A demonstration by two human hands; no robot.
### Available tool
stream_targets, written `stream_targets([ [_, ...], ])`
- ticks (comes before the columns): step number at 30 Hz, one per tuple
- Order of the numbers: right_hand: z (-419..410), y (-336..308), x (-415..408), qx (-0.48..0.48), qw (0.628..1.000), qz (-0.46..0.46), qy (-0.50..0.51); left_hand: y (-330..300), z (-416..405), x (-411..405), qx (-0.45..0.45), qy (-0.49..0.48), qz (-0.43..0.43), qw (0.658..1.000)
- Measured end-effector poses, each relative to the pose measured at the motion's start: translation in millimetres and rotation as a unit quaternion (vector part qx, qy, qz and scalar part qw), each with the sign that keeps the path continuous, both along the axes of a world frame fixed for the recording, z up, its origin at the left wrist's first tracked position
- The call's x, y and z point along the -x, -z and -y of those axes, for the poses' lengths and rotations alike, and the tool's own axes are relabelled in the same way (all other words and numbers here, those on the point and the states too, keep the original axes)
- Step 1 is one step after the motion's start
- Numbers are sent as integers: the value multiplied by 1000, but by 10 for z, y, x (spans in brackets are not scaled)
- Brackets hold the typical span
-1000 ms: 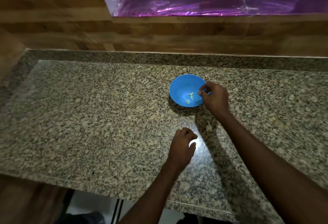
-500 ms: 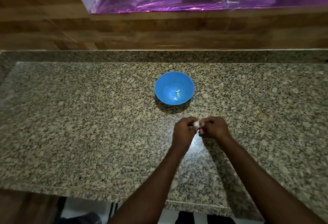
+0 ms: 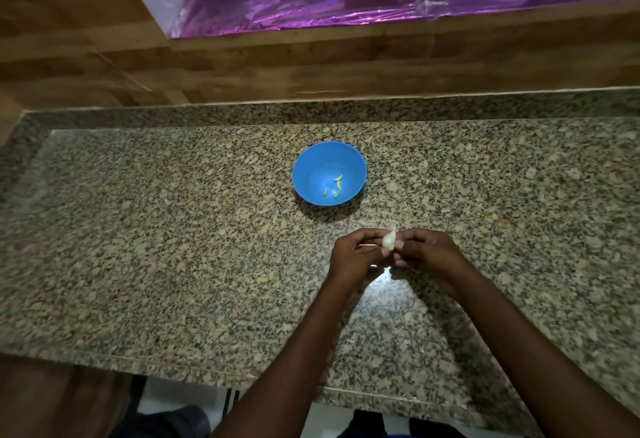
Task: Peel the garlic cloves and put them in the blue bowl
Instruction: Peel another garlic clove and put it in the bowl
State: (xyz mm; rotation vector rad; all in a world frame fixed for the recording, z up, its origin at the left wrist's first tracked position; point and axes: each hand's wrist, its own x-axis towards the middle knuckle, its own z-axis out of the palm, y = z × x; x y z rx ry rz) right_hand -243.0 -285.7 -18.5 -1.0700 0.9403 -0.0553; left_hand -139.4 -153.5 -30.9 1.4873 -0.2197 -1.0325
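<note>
Garlic clove point(image 3: 388, 239): one, pinched by both hands point(image 3: 391, 257).

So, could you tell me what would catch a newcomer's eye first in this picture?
Probably the blue bowl, bright against the speckled granite counter, standing mid-counter with a few small yellowish peeled pieces lying inside. Next, just in front of it, the left hand and right hand meet above the counter and pinch a pale garlic clove between them. Behind, shiny purple foil gleams in the recess above the wooden wall.
</note>
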Motion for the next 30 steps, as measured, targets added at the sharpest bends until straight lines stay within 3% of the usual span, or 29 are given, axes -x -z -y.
stream_targets([
  [6,90,-73,71,-53,998,23,8,-13,32,55,-3,-3,-12,1000],
  [18,198,-139,103,-67,997,33,-27,-148,88,119,37,12,-23,999],
  [30,150,-113,120,-83,996,-2,-16,-137,79,118,-17,31,25,999],
])
